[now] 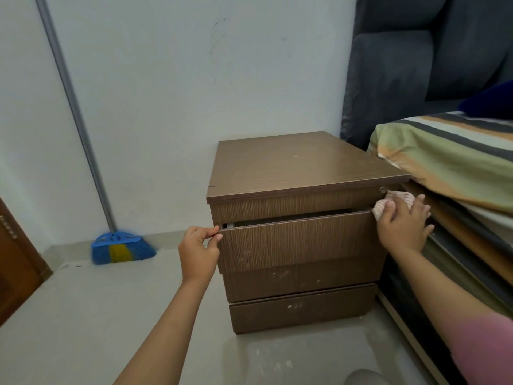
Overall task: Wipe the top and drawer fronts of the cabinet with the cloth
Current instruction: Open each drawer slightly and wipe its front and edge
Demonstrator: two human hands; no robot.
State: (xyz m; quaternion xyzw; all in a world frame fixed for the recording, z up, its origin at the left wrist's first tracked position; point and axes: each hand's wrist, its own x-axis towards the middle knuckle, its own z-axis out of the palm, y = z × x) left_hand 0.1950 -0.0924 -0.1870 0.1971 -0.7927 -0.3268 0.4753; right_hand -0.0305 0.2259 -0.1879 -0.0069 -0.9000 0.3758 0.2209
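A brown wooden cabinet [299, 162] with three drawers stands against the white wall. Its middle drawer [297, 240] is pulled out a little, with a dark gap above it. My left hand [198, 250] pinches the drawer's top left corner. My right hand [402, 226] grips a pale pink cloth [397, 197] at the drawer's top right corner, just below a small round lock on the upper drawer front. The lower drawer fronts show small white specks.
A bed with a striped sheet [449, 159] and a dark grey headboard [416, 65] crowds the cabinet's right side. A blue and yellow broom [122, 248] leans in the corner at left. A brown door [16, 262] sits at the far left. The floor is grey.
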